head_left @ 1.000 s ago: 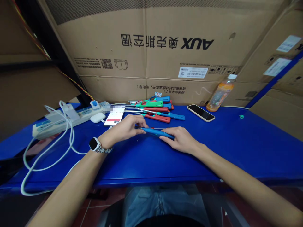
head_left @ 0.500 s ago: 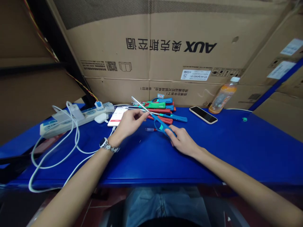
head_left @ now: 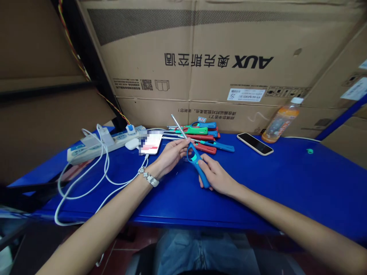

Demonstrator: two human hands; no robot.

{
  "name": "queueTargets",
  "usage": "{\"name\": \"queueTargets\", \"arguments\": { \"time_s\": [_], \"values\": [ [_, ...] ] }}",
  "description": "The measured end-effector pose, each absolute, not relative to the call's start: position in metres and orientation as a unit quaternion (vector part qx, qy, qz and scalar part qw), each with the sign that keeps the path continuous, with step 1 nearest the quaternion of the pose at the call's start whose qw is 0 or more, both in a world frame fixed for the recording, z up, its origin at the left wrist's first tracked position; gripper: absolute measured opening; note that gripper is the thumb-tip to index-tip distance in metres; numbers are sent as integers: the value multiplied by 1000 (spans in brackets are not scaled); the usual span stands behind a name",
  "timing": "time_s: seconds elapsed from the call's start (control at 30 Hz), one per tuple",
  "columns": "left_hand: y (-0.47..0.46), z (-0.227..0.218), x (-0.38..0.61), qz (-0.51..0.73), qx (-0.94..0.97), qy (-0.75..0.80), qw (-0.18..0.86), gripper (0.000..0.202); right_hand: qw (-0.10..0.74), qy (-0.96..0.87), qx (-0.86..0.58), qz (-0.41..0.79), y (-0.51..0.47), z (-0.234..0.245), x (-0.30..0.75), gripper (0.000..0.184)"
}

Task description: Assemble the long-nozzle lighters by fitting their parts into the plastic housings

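A blue gas lighter point(head_left: 202, 174) with a long metal tube and a green trigger is held above the blue table, its tube pointing up and to the left. My right hand point(head_left: 219, 175) is closed round its handle. The fingertips of my left hand point(head_left: 173, 154) pinch it where the tube meets the blue body. Just behind lies a pile of similar lighters, among them a green one point(head_left: 197, 131), a red one point(head_left: 207, 148) and a blue one point(head_left: 222, 146). A small tag point(head_left: 202, 119) stands at the back of the pile.
A lit phone point(head_left: 153, 143) on a cable and a power strip point(head_left: 86, 149) with looping white cables are on the left. To the right are a dark phone point(head_left: 255, 143), an orange drink bottle point(head_left: 282, 120) and a small green piece point(head_left: 310, 151). A large cardboard box point(head_left: 206, 80) stands behind.
The lighter has tilted more upright, its handle swinging down toward me. My left fingers have moved down to the tube's base. The whole view has shifted slightly.
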State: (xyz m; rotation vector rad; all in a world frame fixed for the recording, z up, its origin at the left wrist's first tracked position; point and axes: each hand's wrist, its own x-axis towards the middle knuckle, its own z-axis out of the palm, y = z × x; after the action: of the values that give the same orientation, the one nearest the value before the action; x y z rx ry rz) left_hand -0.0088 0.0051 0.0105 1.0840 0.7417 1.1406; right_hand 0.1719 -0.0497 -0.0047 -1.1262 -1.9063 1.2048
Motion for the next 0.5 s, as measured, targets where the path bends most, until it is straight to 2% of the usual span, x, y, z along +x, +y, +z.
{"name": "queueTargets", "arguments": {
  "time_s": [0.17,0.27,0.33,0.43,0.5],
  "values": [
    [2,8,-5,475,520,340,623,29,328,-652,-424,536,-43,-2,155,24],
    [0,8,-5,460,596,360,552,34,356,-592,-412,595,-37,0,148,28],
    [1,11,-12,428,682,381,454,37,374,-573,-398,611,-35,0,145,32],
    [7,20,-35,352,776,458,254,44,366,-560,-398,628,-34,-2,143,34],
    [13,23,-54,310,788,506,162,38,351,-558,-412,629,-34,-2,144,36]
  ]
}}
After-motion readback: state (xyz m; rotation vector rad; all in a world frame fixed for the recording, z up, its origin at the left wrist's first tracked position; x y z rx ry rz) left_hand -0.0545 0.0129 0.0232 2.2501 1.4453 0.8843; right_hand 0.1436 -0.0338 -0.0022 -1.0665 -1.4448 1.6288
